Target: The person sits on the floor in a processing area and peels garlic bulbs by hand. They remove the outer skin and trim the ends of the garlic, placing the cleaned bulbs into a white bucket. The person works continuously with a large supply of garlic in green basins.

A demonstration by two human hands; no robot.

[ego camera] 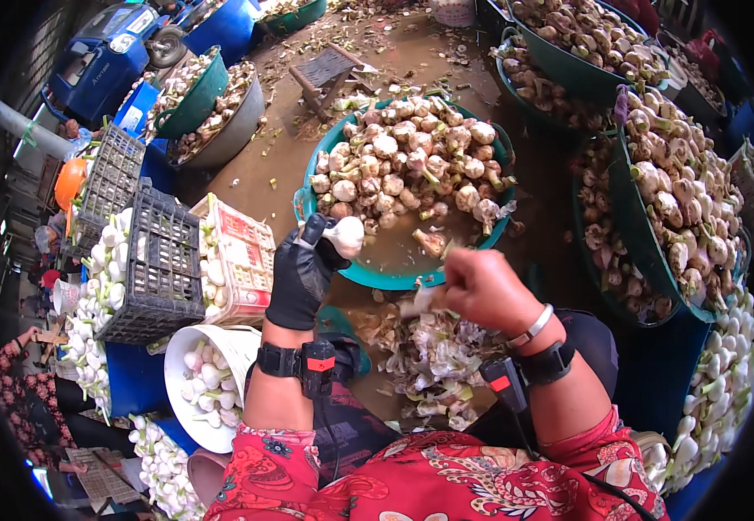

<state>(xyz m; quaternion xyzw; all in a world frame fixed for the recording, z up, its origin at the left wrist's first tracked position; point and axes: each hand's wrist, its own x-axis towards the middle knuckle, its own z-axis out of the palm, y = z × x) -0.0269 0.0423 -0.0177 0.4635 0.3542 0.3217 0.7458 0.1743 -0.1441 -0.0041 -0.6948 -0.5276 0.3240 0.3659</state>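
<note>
My left hand (305, 270), in a black glove, grips a white garlic bulb (345, 236) over the near left rim of a green tub. That tub (386, 280) holds many unpeeled garlic bulbs (409, 143), stained with soil, and some brown water at its near side. Bare and bent at the fingers, my right hand (484, 286) is at the tub's near right rim; pale, blurred garlic skin (423, 301) shows beside its fingers. Whether it grips the skin is unclear. A heap of papery garlic peelings (438, 358) lies on the ground between my legs.
A white bucket (178, 391) with cleaned bulbs stands at my left, beside a black plastic crate (162, 260) and a red-and-white basket (246, 260). Piled green tubs (640, 215) of garlic are on the right. Beyond my tub stands a low stool (325, 68). Another person (32, 391) is at far left.
</note>
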